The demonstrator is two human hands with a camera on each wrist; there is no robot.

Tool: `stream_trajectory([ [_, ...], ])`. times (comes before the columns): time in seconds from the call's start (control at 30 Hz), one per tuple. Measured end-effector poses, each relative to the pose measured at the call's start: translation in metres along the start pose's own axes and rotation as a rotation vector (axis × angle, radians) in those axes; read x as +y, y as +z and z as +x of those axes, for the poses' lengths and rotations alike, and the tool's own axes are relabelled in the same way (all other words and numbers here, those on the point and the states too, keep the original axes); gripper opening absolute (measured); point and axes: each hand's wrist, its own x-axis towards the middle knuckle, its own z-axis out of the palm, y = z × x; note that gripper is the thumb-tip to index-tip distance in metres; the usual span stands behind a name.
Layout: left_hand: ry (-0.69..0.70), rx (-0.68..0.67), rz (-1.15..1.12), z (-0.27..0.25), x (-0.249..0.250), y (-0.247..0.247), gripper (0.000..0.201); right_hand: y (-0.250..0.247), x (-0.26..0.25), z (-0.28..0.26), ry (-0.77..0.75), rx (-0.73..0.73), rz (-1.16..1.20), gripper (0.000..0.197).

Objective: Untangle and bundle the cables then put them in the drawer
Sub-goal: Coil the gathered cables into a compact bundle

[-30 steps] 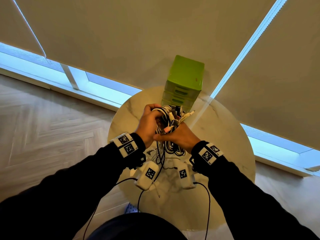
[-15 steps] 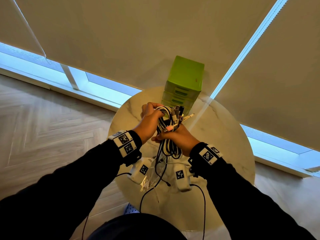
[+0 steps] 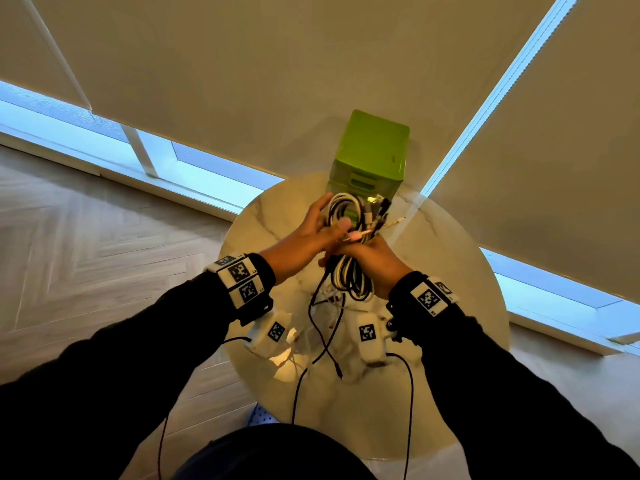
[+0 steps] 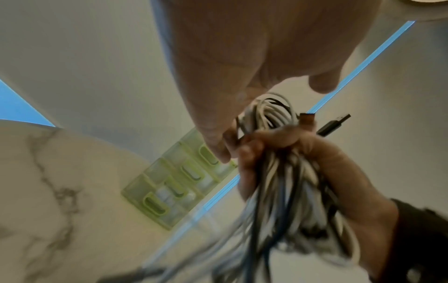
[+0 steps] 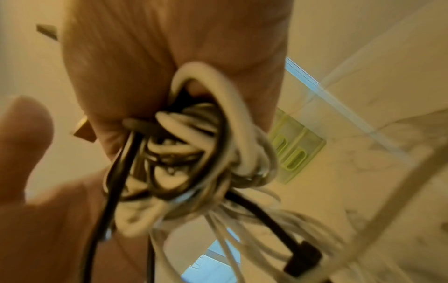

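Observation:
A bundle of white and black cables (image 3: 341, 207) is held up over the round marble table (image 3: 450, 306), just in front of the green drawer unit (image 3: 370, 157). My right hand (image 3: 370, 263) grips the bundle around its middle, with plugs sticking out to the right. My left hand (image 3: 308, 233) lies against the bundle's left side with its fingers straight. Loops hang below the right hand, and a loose black cable end (image 3: 336, 368) dangles toward the table. In the left wrist view the right hand (image 4: 315, 153) clenches the bundle (image 4: 274, 113). The right wrist view shows the coils (image 5: 194, 153) blurred.
The drawer unit (image 4: 179, 181) stands at the table's far edge with its drawers closed. Thin white cables (image 3: 329, 306) lie on the table under the hands. Beige blinds and low windows are behind; wooden floor is to the left.
My left hand has let go of the bundle's top and straightened its fingers beside it. The right hand keeps its hold, and both hands have shifted slightly toward the drawer unit.

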Motion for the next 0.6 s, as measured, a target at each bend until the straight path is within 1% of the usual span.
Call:
stream_trajectory([
  [0.03, -0.012, -0.057, 0.020, -0.004, -0.004, -0.002, 0.094, -0.002, -0.002, 0.001, 0.012, 0.027, 0.064, 0.017],
  [0.07, -0.019, -0.142, 0.068, -0.009, -0.010, -0.002, 0.092, -0.003, -0.004, 0.002, 0.039, 0.045, 0.134, 0.018],
  [0.13, -0.025, -0.288, 0.226, -0.016, -0.021, -0.003, 0.074, -0.005, -0.011, 0.004, 0.101, 0.060, 0.263, 0.010],
  [0.17, -0.026, -0.302, 0.301, -0.017, -0.026, -0.005, 0.059, -0.006, -0.016, 0.003, 0.119, 0.052, 0.311, 0.007],
  [0.23, 0.003, -0.249, 0.395, -0.013, -0.033, -0.009, 0.030, -0.007, -0.020, 0.003, 0.133, 0.023, 0.359, 0.013],
  [0.27, 0.021, -0.220, 0.457, -0.010, -0.035, -0.013, 0.024, -0.006, -0.021, 0.002, 0.133, 0.009, 0.369, 0.013],
  [0.3, 0.045, -0.205, 0.531, -0.007, -0.036, -0.016, 0.023, -0.004, -0.022, 0.001, 0.130, 0.002, 0.371, 0.012],
  [0.37, 0.129, -0.181, 0.674, -0.002, -0.036, -0.022, 0.030, -0.001, -0.021, 0.002, 0.120, 0.024, 0.361, 0.006],
  [0.43, 0.187, -0.166, 0.736, 0.002, -0.036, -0.030, 0.029, -0.002, -0.020, 0.004, 0.105, 0.072, 0.344, 0.005],
  [0.5, 0.182, -0.163, 0.753, 0.001, -0.032, -0.038, 0.034, -0.004, -0.019, 0.007, 0.065, 0.122, 0.320, 0.003],
  [0.6, 0.152, -0.117, 0.771, -0.002, -0.031, -0.050, 0.038, -0.012, -0.018, 0.012, 0.011, 0.245, 0.230, 0.004],
])
